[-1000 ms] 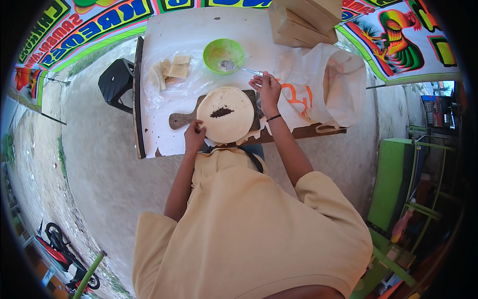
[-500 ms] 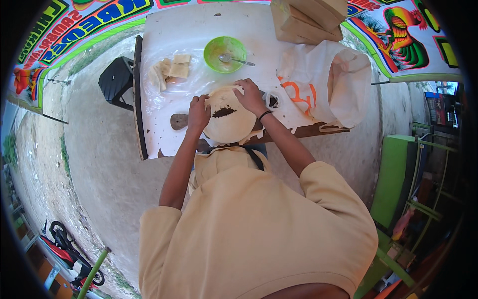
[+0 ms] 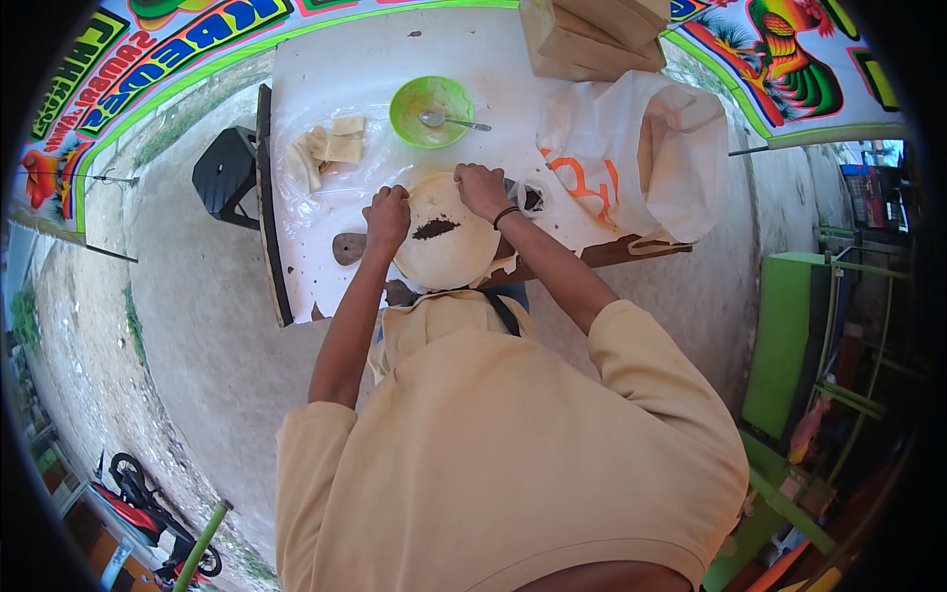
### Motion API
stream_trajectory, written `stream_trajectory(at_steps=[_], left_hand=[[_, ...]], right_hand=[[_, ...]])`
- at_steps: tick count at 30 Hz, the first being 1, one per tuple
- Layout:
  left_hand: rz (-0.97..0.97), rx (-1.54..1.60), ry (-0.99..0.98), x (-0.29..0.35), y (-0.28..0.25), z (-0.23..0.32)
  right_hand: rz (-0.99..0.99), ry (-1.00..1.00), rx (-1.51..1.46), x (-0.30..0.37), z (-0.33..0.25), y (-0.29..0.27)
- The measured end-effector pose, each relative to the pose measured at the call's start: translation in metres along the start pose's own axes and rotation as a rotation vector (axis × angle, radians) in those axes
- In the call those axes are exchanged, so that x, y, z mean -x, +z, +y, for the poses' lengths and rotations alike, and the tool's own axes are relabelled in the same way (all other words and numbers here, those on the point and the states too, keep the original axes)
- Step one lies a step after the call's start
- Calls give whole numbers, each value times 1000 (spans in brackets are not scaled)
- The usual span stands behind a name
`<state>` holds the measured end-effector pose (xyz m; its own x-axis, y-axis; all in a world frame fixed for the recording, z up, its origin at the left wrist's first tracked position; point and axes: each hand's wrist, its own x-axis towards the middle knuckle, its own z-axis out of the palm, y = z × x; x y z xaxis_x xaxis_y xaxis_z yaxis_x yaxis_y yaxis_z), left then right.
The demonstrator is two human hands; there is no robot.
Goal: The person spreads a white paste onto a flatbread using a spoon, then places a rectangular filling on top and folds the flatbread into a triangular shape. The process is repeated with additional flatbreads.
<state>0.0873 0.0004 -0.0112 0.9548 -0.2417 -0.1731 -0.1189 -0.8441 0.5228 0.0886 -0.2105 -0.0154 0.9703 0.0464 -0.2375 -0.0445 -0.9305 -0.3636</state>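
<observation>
A thin round dough sheet (image 3: pixel 449 264) lies on a round wooden board, whose handle (image 3: pixel 348 249) sticks out at the left. Dark crumbly filling (image 3: pixel 435 229) sits in a short strip near the sheet's middle. At the sheet's far left edge, my left hand (image 3: pixel 388 215) is closed, its fingers curled onto the rim. My right hand (image 3: pixel 481 191) pinches the far right part of the same rim. Just past the sheet stands a green bowl (image 3: pixel 402 111) with a metal spoon (image 3: pixel 434 118) in it. Close to my right hand is a small clear bag of dark filling (image 3: pixel 534 200).
Folded pale dough pieces (image 3: pixel 344 144) rest on clear plastic at the left. A white bag (image 3: pixel 631 148) with orange print and brown cardboard boxes (image 3: pixel 582 44) occupy the table's right side. Beyond the left edge stands a black stool (image 3: pixel 225 173). A printed banner (image 3: pixel 168 59) hangs at the back.
Fingers of both hands have curled in more at the dough sheet's far rim. The whole view has shifted slightly; the filling and bowl stay in place.
</observation>
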Motion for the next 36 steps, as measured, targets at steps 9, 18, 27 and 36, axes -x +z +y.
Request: stream_trajectory(at_steps=[9, 18, 27, 36], left_hand=[[-29, -43, 92, 1, 3, -15], [-92, -60, 65, -10, 0, -10], [-117, 166, 202, 5, -1, -19], [-147, 118, 299, 14, -1, -15]], right_hand=[[165, -240, -189, 6, 16, 4], [-35, -55, -194, 7, 12, -9], [-55, -178, -104, 13, 6, -13], [-27, -296, -23, 29, 8, -17]])
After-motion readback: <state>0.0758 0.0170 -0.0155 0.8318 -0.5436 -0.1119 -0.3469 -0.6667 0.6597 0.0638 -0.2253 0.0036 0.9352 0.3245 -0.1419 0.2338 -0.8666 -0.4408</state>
